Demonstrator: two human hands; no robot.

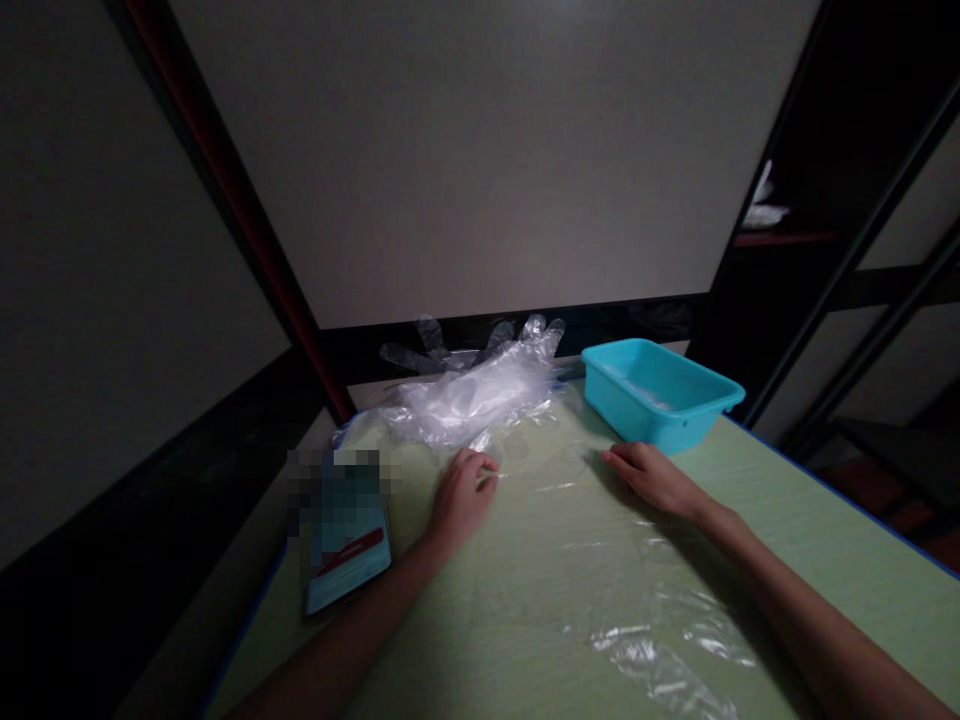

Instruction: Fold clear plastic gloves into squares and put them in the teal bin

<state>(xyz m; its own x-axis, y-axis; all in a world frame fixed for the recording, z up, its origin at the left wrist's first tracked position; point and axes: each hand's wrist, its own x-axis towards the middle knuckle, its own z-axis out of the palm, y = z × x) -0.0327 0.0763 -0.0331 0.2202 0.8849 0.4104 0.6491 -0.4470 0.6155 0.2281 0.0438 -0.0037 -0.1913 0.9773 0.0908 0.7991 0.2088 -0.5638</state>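
A clear disposable plastic glove lies spread over the table between my hands, its crinkled part reaching toward the near edge. My left hand is at the film's far left, thumb and forefinger pinched at its edge. On the other side, my right hand has its fingers closed on the film's far right edge, just in front of the blue basin. The thin film is hard to make out at both fingertips. Beyond my left hand is a heap of clear plastic gloves, some fingers sticking up against the panel.
A turquoise plastic basin stands at the back right, with something clear inside. At the left edge lies a phone or tablet, partly pixelated. The pale green table has a blue rim and meets a light panel behind.
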